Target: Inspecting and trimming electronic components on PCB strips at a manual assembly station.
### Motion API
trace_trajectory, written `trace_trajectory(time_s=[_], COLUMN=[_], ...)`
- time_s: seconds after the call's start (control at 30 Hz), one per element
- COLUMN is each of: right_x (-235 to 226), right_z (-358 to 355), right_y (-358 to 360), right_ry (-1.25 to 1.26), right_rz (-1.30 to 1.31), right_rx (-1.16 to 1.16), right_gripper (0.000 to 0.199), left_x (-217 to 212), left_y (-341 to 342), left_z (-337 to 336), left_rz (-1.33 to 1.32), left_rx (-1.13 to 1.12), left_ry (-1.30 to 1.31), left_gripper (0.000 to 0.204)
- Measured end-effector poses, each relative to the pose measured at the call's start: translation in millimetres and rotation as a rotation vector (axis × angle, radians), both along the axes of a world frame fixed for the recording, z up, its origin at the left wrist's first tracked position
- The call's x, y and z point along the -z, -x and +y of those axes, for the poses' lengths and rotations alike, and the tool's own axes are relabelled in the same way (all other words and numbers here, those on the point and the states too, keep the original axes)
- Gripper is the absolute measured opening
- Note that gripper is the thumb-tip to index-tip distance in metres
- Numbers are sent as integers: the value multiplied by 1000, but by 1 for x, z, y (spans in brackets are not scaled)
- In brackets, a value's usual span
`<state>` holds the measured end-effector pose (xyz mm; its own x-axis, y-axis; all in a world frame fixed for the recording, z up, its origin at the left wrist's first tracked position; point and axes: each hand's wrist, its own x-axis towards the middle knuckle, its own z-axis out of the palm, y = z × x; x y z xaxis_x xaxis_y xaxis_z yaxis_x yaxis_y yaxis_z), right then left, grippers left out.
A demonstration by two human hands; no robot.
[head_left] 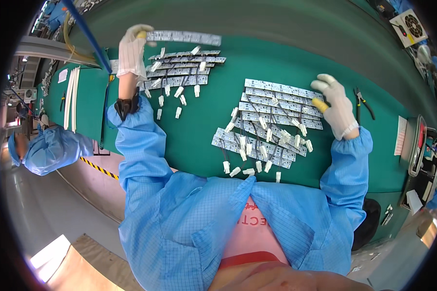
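My left hand (132, 51), in a white glove with a yellow thumb cover, pinches the left end of a long white circuit board strip (184, 37). Just below that strip lies a group of similar boards (182, 80) with dark wires and white plugs (178, 92). My right hand (334, 104), gloved the same way, is over the right ends of a second group of overlapping board strips (281, 106). Its thumb and fingers are apart around the board ends; whether they touch is hard to see. White plugs (262, 151) hang out toward me from this group.
Black-and-yellow pliers (361, 104) lie right of my right hand. Long white strips (72, 99) and a blue cable (90, 34) are at the left. A person in blue (53, 148) sits farther left. A bin of items (417, 155) stands at the right edge of the green mat (194, 140).
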<state>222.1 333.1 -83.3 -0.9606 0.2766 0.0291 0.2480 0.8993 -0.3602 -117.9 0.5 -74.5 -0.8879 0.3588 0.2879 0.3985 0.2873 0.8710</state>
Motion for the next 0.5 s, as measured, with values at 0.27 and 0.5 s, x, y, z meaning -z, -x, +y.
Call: trace_trajectory(time_s=[0.27,0.5], right_x=[0,-45], right_z=[5,-25], right_y=[5,-15], right_ry=[945,877], right_rz=[150,568], right_rx=[84,86], right_gripper=[22,22], left_x=[10,-29], left_y=[-9,-164], left_z=[4,68], left_rz=[572,-6], left_rx=[-238,713], left_ry=[348,-237], left_gripper=[24,62])
